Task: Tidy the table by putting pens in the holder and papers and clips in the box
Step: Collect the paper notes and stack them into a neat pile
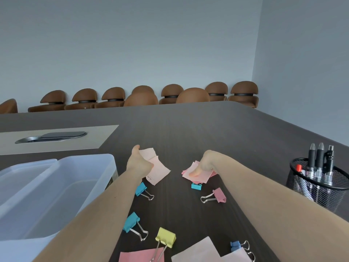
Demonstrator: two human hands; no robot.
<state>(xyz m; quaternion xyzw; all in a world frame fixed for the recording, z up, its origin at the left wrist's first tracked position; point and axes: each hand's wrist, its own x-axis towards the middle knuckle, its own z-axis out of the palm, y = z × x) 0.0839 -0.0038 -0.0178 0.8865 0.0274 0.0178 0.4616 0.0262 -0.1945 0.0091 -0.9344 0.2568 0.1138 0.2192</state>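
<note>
My left hand (138,161) grips several pale pink paper slips (157,170) just right of the clear plastic box (105,167). Over on the right, my right hand (204,163) pinches a small stack of pink papers (200,177) that rests on the table. Binder clips lie scattered on the dark table: a blue one (140,189) under my left wrist, a teal one (196,186), a pink one (220,194), another blue one (131,222), a yellow one (165,236) and a dark blue one (236,246). More pink papers (139,255) and pale papers (198,250) lie at the near edge. The black mesh holder (319,188) holds several pens.
A metal cable hatch (51,137) sits in a beige inset at the left of the table. Brown chairs (192,95) line the far wall behind the table. The table's right edge runs diagonally past the pen holder.
</note>
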